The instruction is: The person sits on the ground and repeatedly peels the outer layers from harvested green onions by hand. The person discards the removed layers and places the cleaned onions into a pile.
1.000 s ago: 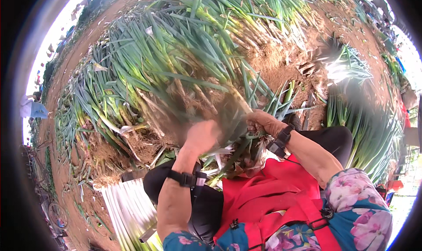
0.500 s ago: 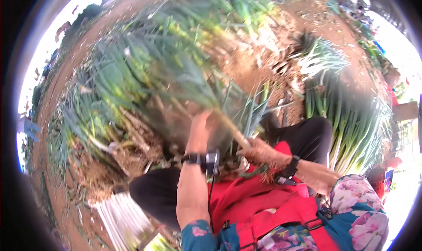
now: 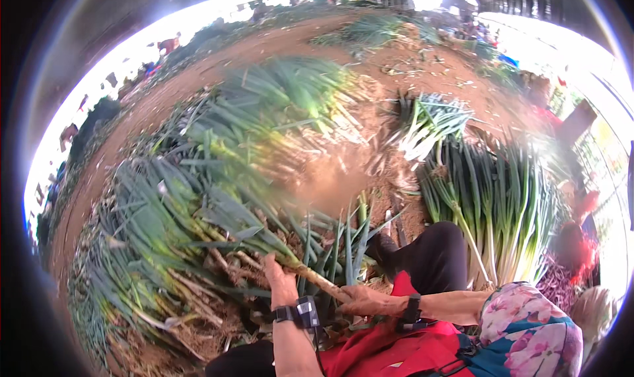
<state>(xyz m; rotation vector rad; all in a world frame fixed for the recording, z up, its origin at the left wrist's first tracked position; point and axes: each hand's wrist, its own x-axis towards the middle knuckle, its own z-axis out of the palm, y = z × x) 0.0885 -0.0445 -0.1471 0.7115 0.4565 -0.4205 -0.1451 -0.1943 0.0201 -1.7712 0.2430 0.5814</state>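
A long green onion [image 3: 318, 281] lies slantwise across my lap, its leafy end pointing up and left. Its pale root end sits in my right hand [image 3: 362, 300], whose fingers wrap round it. Farther up the same stalk, my left hand [image 3: 282, 283] closes on it where the white turns green; some of its fingers are hidden. Both wrists carry dark strapped devices. Beyond my left hand spreads a heap of untrimmed green onions [image 3: 155, 199] with soil on their roots.
Right of my bent leg [image 3: 432, 258] lies a row of cleaner green onions [image 3: 492, 208] with white stalks. A smaller bunch [image 3: 426, 123] rests beyond it on the brown dirt ground [image 3: 290, 37]. My red apron [image 3: 376, 350] covers my lap.
The view has tilted upward, so the hands appear lower and the white stalks at lower left are gone. The blurred green onion is now steadier, still held by both hands.
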